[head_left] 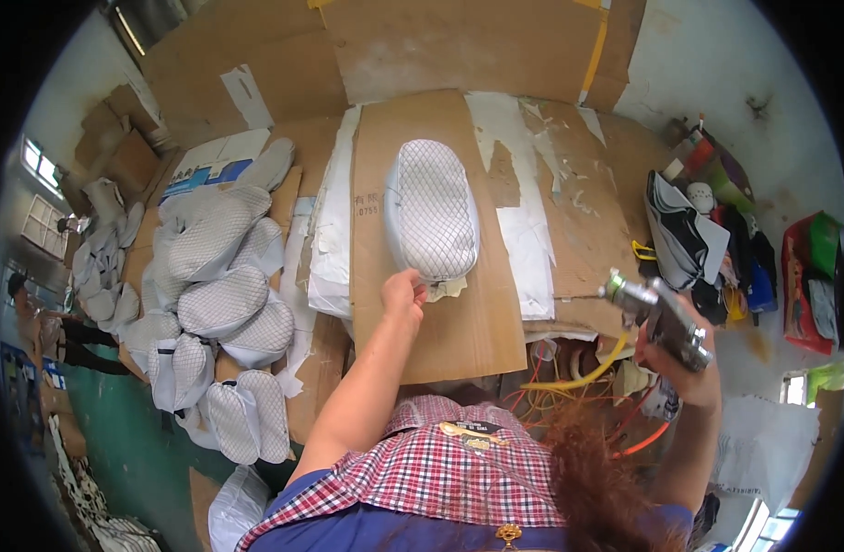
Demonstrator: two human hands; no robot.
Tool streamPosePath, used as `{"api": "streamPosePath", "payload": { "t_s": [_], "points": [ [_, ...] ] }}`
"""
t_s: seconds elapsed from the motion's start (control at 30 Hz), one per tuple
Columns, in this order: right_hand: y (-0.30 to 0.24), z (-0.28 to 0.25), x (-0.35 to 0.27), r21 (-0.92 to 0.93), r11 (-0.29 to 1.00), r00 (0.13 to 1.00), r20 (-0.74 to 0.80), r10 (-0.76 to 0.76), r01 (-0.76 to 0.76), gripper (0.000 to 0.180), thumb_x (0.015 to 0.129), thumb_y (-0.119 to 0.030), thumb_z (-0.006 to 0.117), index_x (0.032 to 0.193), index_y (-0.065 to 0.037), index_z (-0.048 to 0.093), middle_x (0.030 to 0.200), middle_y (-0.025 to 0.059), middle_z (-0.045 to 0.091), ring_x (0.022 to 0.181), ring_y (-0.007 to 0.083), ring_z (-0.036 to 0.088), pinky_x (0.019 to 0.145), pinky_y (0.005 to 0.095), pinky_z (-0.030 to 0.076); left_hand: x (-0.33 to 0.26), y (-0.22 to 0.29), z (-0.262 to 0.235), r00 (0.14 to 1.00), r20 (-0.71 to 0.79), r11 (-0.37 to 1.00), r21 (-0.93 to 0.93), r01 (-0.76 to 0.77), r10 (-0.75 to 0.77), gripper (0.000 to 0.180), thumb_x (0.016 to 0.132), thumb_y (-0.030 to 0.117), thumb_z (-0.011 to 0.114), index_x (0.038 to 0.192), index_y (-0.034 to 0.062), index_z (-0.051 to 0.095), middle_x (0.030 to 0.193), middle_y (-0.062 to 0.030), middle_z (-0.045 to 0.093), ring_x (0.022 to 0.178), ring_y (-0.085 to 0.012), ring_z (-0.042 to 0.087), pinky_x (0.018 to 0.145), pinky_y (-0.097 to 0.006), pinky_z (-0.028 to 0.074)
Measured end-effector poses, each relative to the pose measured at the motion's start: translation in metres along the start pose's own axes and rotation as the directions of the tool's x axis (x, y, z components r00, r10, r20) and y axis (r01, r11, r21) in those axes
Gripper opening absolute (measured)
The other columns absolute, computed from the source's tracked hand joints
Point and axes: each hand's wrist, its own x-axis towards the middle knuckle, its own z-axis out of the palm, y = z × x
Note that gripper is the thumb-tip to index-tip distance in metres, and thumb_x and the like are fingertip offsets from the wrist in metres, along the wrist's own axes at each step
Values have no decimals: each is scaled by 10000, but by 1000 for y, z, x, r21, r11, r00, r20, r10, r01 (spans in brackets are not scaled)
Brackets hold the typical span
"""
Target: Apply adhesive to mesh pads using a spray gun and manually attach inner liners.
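Note:
A light grey cushion (434, 212) with a diamond-pattern cover lies lengthwise on a brown cardboard sheet (380, 322) on the worktable. My left hand (404, 294) is closed at the cushion's near end, fingers pinching its edge. Just beside those fingers, a crumpled pale-yellow bit of material (447, 289) pokes out from under the cushion. Off to the right, my right hand (684, 354) grips a metal spray gun (666, 322), lifted clear of the table and slightly blurred. A yellow hose (587, 375) runs near the gun; where it joins is hidden.
Several similar grey cushions (221, 299) are heaped on the left. Cardboard panels (477, 51) stand behind the table. Bags and other items (688, 230) crowd the right wall. Orange and yellow hoses (643, 443) tangle below the table's front edge. A person (49, 331) is at far left.

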Motion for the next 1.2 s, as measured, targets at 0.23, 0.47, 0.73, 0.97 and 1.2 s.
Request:
{"api": "streamPosePath", "payload": {
  "t_s": [0.23,0.47,0.73,0.97,1.2],
  "points": [
    [44,-24,27,-46,986,986,-43,-163,161,506,728,-3,588,1214,4,445,815,55,560,700,103,541,633,234,450,-25,20,21,972,-3,967,96,-234,236,100,729,92,533,817,46,535,738,-58,545,639,-198,552,524,-297,448],
    [197,7,124,-474,840,927,-112,-357,266,507,720,-4,584,1205,-56,446,877,182,583,778,306,590,677,366,458,-35,79,52,975,79,977,25,-212,210,177,732,90,510,890,16,538,843,-98,565,723,-224,548,602,-338,486],
    [234,129,169,78,992,957,282,72,-98,415,793,-219,628,1128,-17,489,1085,146,539,1008,279,516,838,355,433,-58,122,81,988,38,986,-82,-148,152,57,718,26,504,770,4,495,746,-108,515,688,-252,551,628,-365,517],
    [193,240,206,955,-11,955,297,8,-297,251,840,-171,602,1066,-70,564,1087,46,581,1002,161,534,857,362,432,-47,140,79,994,90,990,-132,-45,57,52,716,41,515,689,30,471,673,-85,525,636,-238,571,562,-327,517],
    [185,264,227,955,276,994,109,12,-108,149,832,-99,603,962,-27,603,994,45,618,935,160,569,847,353,456,-17,214,89,992,120,999,30,-27,23,54,715,82,511,663,78,498,562,-27,504,438,-141,499,360,-243,376]
  ]
}}
